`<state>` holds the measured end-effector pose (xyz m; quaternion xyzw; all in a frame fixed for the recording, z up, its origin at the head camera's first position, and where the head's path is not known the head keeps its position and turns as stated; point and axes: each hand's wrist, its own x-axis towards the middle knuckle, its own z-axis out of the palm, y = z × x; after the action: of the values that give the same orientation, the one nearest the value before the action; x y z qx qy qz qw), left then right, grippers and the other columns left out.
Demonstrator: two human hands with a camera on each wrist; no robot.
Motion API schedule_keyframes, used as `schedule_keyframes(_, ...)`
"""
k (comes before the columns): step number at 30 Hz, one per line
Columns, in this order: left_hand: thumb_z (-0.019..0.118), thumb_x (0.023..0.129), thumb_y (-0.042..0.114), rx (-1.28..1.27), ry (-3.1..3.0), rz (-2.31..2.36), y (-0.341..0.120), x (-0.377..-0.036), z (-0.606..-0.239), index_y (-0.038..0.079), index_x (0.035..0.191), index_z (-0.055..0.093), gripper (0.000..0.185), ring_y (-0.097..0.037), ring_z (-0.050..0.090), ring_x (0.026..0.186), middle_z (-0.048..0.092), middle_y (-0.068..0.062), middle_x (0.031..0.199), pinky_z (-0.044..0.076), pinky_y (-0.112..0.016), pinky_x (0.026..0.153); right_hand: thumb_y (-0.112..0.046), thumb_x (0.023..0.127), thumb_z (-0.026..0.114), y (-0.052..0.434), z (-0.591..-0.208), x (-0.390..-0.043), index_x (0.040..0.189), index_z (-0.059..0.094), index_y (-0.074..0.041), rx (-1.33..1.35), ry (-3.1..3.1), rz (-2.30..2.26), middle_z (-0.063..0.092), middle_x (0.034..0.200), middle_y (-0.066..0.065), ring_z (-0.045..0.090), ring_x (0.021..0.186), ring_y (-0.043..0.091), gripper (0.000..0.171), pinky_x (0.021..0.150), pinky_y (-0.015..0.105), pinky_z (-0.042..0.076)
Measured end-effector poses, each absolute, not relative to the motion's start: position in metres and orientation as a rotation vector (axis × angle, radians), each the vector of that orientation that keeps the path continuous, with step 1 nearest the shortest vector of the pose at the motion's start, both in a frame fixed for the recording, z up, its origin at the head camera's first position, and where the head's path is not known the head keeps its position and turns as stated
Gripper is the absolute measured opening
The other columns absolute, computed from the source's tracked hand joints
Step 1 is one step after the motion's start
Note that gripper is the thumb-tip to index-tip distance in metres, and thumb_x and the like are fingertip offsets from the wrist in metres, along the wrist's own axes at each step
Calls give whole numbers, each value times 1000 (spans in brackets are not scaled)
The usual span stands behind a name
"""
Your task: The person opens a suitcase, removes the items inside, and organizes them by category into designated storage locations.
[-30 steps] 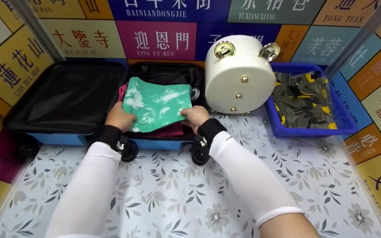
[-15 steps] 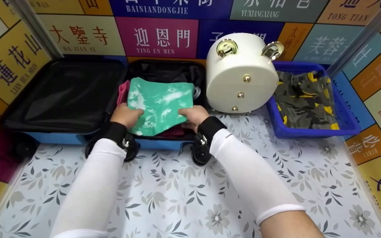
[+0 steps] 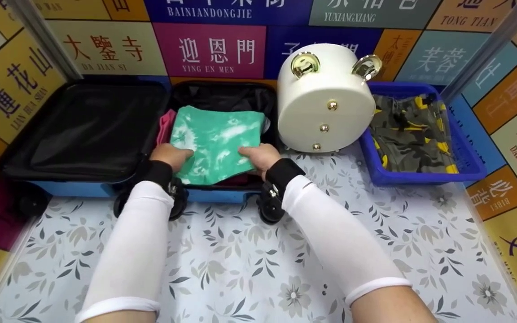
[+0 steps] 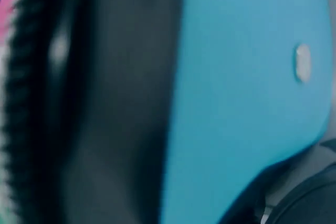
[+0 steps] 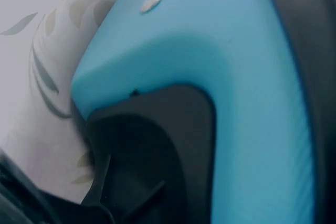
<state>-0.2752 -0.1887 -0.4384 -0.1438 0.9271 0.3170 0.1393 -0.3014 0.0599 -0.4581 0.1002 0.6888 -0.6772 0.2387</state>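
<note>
A blue suitcase point(image 3: 216, 195) lies open on the floral table, its black-lined lid point(image 3: 83, 128) spread to the left. A folded green and white cloth point(image 3: 216, 141) lies in the right half on top of a dark red garment point(image 3: 236, 181). My left hand point(image 3: 174, 155) grips the cloth's near left corner. At the near right edge my right hand point(image 3: 258, 157) holds the same cloth. Both wrist views show only the suitcase's blue shell point(image 4: 236, 108) point(image 5: 231, 51) very close and blurred, with a black wheel housing point(image 5: 152, 150).
A white cylindrical case point(image 3: 326, 101) with gold fittings lies on its side right of the suitcase. Beside it a blue basket point(image 3: 424, 178) holds a camouflage garment point(image 3: 409, 134). Coloured sign panels wall in the table on three sides.
Both hands have lowered the green cloth further into the suitcase and pulled it slightly toward the near edge. Nothing else has moved.
</note>
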Motion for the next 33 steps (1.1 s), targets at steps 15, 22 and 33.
schedule_keyframes(15, 64, 96, 20, -540, 2799, 1167, -184, -272, -447, -8, 138, 63, 51, -39, 63, 117, 66, -27, 140, 53, -49, 106, -2, 91, 72, 66, -455, -295, 140, 53, 4, 201, 2011, -1868, 64, 117, 11, 66, 88, 19, 53, 82, 32, 58)
schedule_keyframes(22, 68, 98, 22, -524, 2780, 1536, -178, -262, -433, -4, 144, 61, 53, -37, 63, 126, 66, -23, 142, 51, -48, 111, -15, 94, 75, 78, -442, -297, 138, 55, 0, 250, 1822, -2068, 70, 107, 7, 72, 87, 19, 51, 81, 33, 62)
schedule_keyframes(33, 72, 99, 16, -393, 2531, 1942, -181, -236, -425, -1, 153, 52, 60, -28, 62, 120, 62, -21, 143, 52, -39, 104, -14, 98, 71, 87, -429, -285, 149, 49, -11, 130, 1888, -2043, 67, 126, 13, 72, 106, 26, 55, 92, 43, 61)
